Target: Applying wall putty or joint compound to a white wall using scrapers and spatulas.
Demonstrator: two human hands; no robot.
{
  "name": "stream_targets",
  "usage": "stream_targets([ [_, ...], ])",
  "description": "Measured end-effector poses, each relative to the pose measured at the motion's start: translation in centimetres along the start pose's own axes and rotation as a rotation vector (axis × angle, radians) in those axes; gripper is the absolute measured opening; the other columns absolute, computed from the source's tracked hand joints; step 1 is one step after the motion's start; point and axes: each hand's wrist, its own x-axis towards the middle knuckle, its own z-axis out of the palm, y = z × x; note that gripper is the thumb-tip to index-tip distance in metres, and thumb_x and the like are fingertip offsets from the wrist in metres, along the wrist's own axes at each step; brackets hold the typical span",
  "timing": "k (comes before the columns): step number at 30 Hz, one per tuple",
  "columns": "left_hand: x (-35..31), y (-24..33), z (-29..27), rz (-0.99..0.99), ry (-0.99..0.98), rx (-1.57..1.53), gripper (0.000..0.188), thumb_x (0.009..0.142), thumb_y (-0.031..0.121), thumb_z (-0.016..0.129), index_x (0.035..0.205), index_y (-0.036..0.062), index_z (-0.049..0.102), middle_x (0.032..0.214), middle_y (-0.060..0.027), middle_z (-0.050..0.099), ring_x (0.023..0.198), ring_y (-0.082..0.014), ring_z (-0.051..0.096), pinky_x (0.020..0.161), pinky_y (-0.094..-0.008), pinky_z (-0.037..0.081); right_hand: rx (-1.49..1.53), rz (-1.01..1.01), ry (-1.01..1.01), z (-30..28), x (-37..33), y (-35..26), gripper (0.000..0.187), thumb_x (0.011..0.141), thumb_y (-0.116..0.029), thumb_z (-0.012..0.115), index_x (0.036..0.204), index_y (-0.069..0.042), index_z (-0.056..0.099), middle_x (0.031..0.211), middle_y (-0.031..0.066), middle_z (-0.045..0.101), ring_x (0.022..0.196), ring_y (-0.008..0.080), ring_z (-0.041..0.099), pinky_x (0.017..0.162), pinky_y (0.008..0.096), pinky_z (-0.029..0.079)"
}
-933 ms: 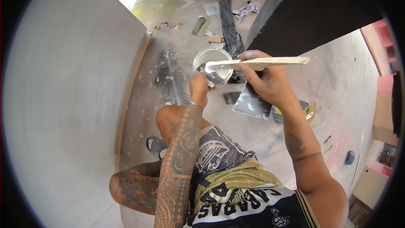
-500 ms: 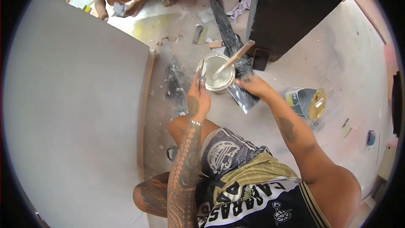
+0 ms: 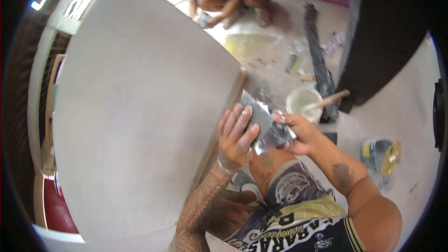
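Note:
Above my knee, beside the edge of a large pale panel [image 3: 140, 112], both my hands meet over flat metal putty spreaders. My left hand [image 3: 235, 137] holds a thin grey spreader [image 3: 261, 120], its fingers laid across the face. From the right, my right hand [image 3: 301, 133] grips a shiny metal spreader [image 3: 276, 141] overlapping the grey one; I cannot tell exactly where they touch. Just beyond my right hand stands an open tub [image 3: 290, 113] of whitish paste. A wooden-handled stirring tool [image 3: 335, 98] leans out of it to the right.
A tipped tin [image 3: 375, 155] with a gold end lies at the right. Past the tub are a black plastic-wrapped strip [image 3: 313, 35], a rag [image 3: 333, 43] and a dark upright board [image 3: 382, 37]. Behind the panel, another person [image 3: 228, 0] crouches.
My hands have left the tub and come together by the panel, the spreaders now overlapping. My view has swung left, so the tub appears farther right.

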Motion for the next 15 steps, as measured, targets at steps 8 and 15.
stream_targets([
  [8,-4.8,-1.0,-10.7,-0.696,-0.069,-0.273,0.021,0.09,0.01,0.056,0.11,0.007,0.06,0.116,-0.0141,0.063,0.107,-0.023,0.061,0.087,-0.0392,0.049,-0.156,-0.228,-0.113,8.6,3.5,-1.2,0.026,0.093,-0.018,0.054,0.112,-0.001,0.055,0.102,0.0136,0.065,0.081,0.0228,0.066,0.066,0.0326,0.055],
  [15,-8.1,-3.6,-14.9,-1.424,0.602,-1.653,0.032,0.092,0.023,0.051,0.113,-0.0013,0.055,0.104,-0.016,0.065,0.089,-0.0251,0.068,0.068,-0.0394,0.058,-1.5,-1.143,-0.85,12.5,5.8,4.7,0.04,0.088,-0.006,0.057,0.128,-0.003,0.052,0.127,0.0213,0.052,0.117,0.0369,0.053,0.101,0.0404,0.042],
])
